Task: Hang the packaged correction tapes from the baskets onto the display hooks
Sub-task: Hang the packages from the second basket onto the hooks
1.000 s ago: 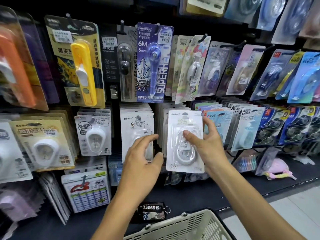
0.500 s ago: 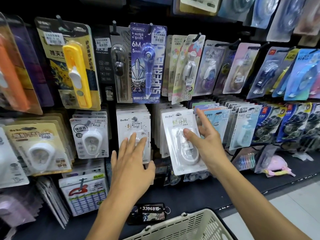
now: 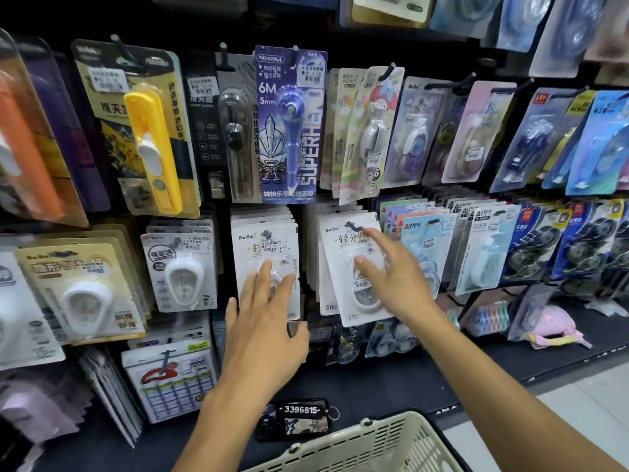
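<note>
A white packaged correction tape [image 3: 337,264] hangs tilted on a black display hook [image 3: 353,226] in the middle row, in front of a stack of the same packs. My right hand [image 3: 391,281] lies on its front, index finger stretched up toward the hook and thumb on the clear blister. My left hand [image 3: 262,321] is spread with straight fingers, fingertips touching the neighbouring stack of white packs [image 3: 265,236] to the left. It holds nothing.
A cream plastic basket [image 3: 374,429] sits at the bottom edge, below my arms; its contents are hidden. A black number tag [image 3: 301,415] lies on the dark shelf. Hooks full of other packaged stationery cover the wall all round. Light floor shows at lower right.
My right hand lifted the white pack onto the hook and its fingers came round from behind to the front. My left hand opened flat and reached up to the neighbouring stack.
</note>
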`<state>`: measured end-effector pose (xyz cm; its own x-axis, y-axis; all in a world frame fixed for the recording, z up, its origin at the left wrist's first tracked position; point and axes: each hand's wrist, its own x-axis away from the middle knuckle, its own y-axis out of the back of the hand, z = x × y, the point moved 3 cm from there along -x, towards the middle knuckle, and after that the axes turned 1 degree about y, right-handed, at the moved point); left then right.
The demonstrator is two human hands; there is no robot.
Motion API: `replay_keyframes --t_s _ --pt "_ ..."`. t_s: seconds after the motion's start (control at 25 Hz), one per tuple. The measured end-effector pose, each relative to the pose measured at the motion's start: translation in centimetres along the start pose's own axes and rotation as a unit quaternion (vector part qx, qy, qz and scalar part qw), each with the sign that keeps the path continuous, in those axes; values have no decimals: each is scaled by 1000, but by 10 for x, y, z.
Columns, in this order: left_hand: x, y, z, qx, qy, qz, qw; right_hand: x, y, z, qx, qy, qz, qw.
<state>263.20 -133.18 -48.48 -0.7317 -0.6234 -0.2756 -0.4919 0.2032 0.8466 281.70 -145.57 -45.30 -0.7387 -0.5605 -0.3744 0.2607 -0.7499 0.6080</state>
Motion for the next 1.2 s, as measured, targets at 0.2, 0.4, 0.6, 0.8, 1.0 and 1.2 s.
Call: replay_keyframes --t_s 0.2,0.4,0.6,0.8,1.0,1.2 --pt "-6 -11 5 -67 -11 6 998 25 -14 -9 265 165 32 949" --pt "-7 -20 9 -99 -28 6 995 28 -3 -28 199 90 -4 976" --pt "-7 -18 12 -83 -50 14 995 18 31 -57 220 -84 70 969" --pt "2 10 27 23 -8 -153 988 56 3 -10 257 134 -39 956" --pt "5 31 66 -9 12 42 999 79 -80 63 238 314 35 918" --pt "40 101 125 -40 130 -245 960 76 -137 134 249 352 126 893"
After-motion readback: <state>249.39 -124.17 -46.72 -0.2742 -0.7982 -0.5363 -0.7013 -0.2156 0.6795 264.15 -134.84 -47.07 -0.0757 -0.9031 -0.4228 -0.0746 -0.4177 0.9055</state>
